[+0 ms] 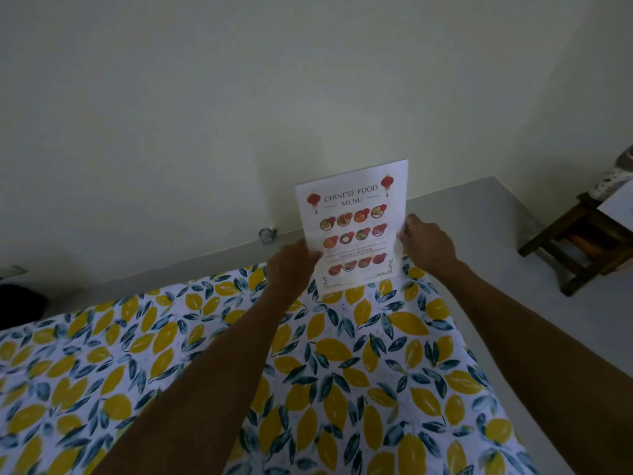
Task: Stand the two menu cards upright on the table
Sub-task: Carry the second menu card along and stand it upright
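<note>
A white menu card [354,221] headed "Chinese Food Menu", with red lanterns and rows of dish pictures, stands upright near the far edge of the table [205,354], which wears a lemon-print cloth. My left hand [291,265] grips the card's lower left edge. My right hand [428,241] pinches its right edge at mid height. The card's bottom edge rests on the cloth. A second menu card is not in view.
A pale wall rises just behind the table. A small dark fitting [267,234] sits at the wall's base. A dark wooden stool [579,241] stands on the grey floor at the right, with a white sheet at the frame's edge above it.
</note>
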